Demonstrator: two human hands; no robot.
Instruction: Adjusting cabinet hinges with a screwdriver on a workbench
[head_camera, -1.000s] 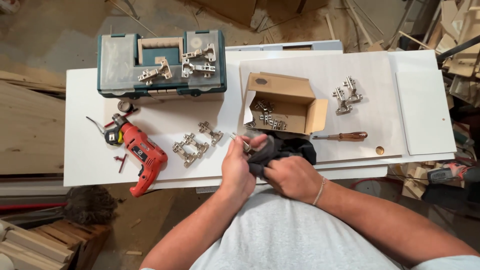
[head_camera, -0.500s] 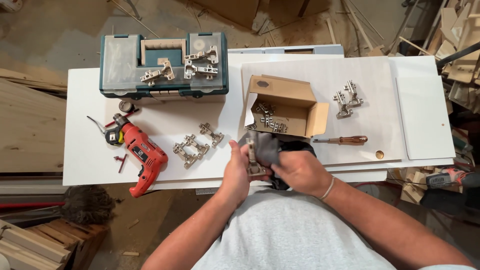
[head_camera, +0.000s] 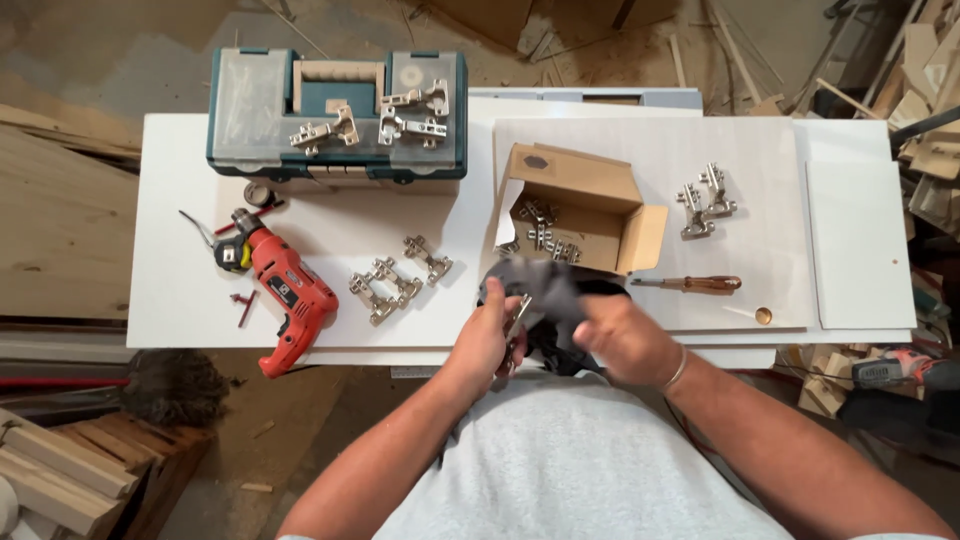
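Left hand (head_camera: 487, 343) pinches a metal cabinet hinge (head_camera: 517, 318) at table edge; right hand (head_camera: 620, 338) grips a dark cloth (head_camera: 540, 290) against it. Beyond: open cardboard box (head_camera: 600, 190) holding hinges. Farthest: teal toolbox (head_camera: 250, 100), hinges on lid.

Landmark: cardboard box (head_camera: 580, 205) on the bench (head_camera: 180, 290). Hinges lie inside it. Toolbox (head_camera: 338, 112) sits left and behind; drill (head_camera: 285, 290) far left; loose hinges (head_camera: 398, 278) left; screwdriver (head_camera: 690, 285) right, in front.
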